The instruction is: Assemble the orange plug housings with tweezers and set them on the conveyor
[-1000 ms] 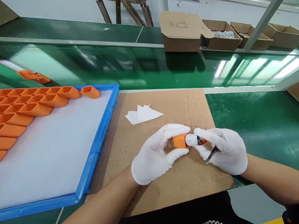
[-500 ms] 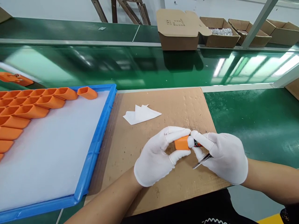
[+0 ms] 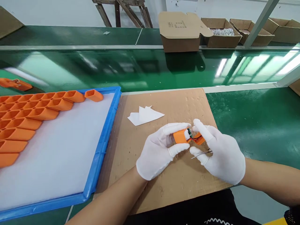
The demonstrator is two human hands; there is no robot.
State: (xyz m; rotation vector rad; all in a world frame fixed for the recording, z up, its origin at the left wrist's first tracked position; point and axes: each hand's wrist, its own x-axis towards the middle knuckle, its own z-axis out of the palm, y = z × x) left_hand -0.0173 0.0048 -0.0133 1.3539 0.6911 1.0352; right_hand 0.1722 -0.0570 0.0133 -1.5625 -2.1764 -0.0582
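Observation:
My gloved left hand (image 3: 161, 150) is closed around an orange plastic housing (image 3: 179, 137), pinching it between thumb and fingers. White padding (image 3: 187, 134) and a small green circuit board (image 3: 189, 132) show at its right-hand opening. Thin wires run from the board to a second orange piece (image 3: 198, 138), which lies by the fingers of my gloved right hand (image 3: 220, 153). That hand keeps metal tweezers (image 3: 206, 152) in its grip, tips pointing left, while its forefinger is raised off the orange parts. Whether the right fingers touch the second piece, I cannot tell.
Left stands a blue-rimmed tray (image 3: 103, 143) with rows of orange housings (image 3: 21, 134). White paper sheets (image 3: 146, 115) lie on the cardboard mat (image 3: 131, 150). Cardboard boxes (image 3: 181, 43) line the raised shelf at the back, one holding small white pieces (image 3: 223, 32).
My right fingers have drawn back from the white padding, exposing the circuit board and the second orange piece. The tweezers have turned flatter. The view has shifted slightly.

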